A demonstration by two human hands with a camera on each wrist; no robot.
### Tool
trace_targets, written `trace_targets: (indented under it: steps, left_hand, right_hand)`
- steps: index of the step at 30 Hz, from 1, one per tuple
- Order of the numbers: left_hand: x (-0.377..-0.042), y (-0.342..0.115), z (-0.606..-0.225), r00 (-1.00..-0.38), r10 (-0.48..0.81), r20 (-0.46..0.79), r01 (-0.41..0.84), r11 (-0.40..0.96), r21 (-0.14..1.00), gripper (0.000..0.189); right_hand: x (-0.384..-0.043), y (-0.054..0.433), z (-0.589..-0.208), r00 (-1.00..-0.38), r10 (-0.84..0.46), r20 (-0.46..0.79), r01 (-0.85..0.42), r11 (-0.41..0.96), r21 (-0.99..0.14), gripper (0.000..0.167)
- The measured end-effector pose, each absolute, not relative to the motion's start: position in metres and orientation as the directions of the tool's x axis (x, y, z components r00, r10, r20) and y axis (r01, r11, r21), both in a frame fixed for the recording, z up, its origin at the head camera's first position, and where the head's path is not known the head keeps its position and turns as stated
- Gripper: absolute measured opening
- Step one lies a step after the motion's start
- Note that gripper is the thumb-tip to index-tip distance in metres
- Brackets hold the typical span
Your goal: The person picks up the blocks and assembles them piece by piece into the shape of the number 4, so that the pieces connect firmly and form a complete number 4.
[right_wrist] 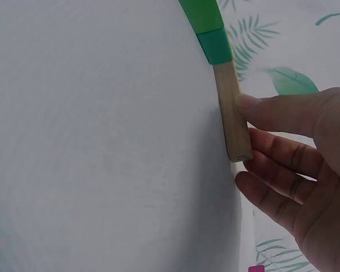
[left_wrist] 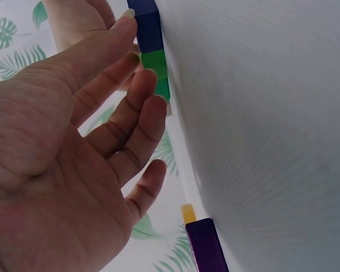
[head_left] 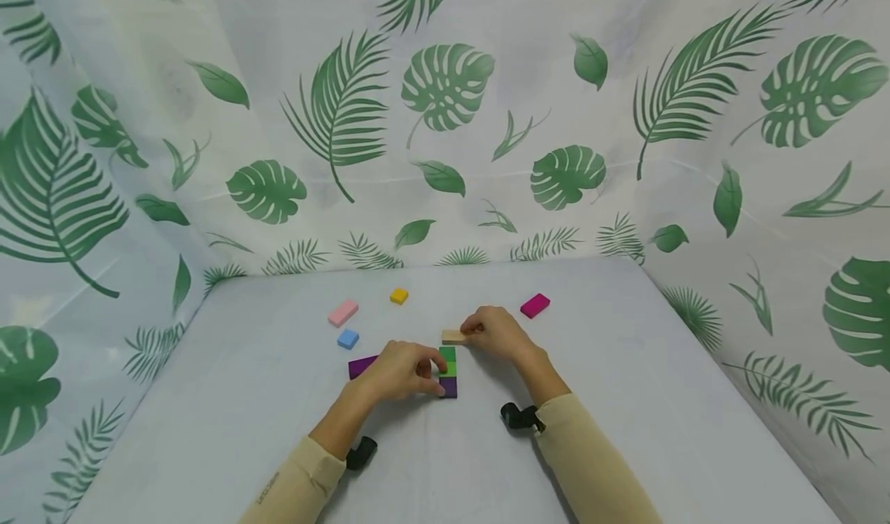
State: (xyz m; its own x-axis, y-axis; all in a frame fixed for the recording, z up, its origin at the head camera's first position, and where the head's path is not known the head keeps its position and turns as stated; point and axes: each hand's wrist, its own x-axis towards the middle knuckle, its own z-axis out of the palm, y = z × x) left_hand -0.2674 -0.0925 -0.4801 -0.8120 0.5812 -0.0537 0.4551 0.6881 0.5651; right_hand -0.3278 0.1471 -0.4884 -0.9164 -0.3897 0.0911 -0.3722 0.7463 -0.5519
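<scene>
In the head view, a short row of blocks runs away from the person: a dark purple-blue block (head_left: 448, 388), a light green block (head_left: 451, 369) and a darker green block (head_left: 447, 352). A plain wooden block (head_left: 453, 338) lies crosswise at the row's far end, against the darker green block in the right wrist view. My right hand (head_left: 499, 333) holds its right end between thumb and fingers. From the left side, my left hand (head_left: 398, 371) touches the row, its thumb at the purple-blue block and its loosely bent fingers by the green ones.
A long purple block (head_left: 361, 366) lies partly behind the left hand. Farther back are a blue block (head_left: 348, 339), a pink block (head_left: 343, 313) and a yellow block (head_left: 399, 296). Right of them lies a magenta block (head_left: 535, 305). Leaf-printed cloth stands around the white table (head_left: 431, 462).
</scene>
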Motion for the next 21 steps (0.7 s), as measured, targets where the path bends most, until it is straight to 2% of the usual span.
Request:
trace_targets:
  steps: [21]
  left_hand:
    - [-0.2668,-0.0916,-0.4815,-0.813,0.583,-0.013,0.486,0.69,0.537,0.028]
  right_hand:
    - [-0.3207,0.1434,-0.4864,-0.904,-0.416,0.098,-0.394,0.724,-0.566,0.015]
